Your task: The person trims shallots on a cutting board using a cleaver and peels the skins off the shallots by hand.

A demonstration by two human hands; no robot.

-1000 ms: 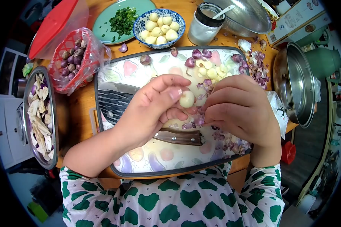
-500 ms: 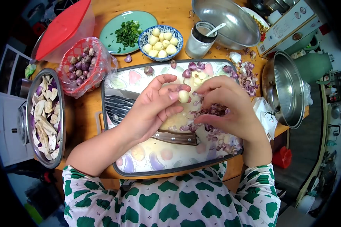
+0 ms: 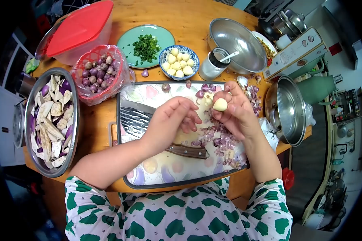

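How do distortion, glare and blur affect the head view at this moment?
In the head view, wide-angle distortion bows the cutting board's lower edge; black surrounds the corners; glare streaks the strainer and steel pan; the left hand, right hand and pale bulb look reasonably sharp; the far right side is dim, its small items hard to identify.

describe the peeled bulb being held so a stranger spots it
Find the large cutting board on the wooden table, then the right hand above it. The pale peeled bulb is in that hand, while similar bulbs sit in the blue-and-white bowl.
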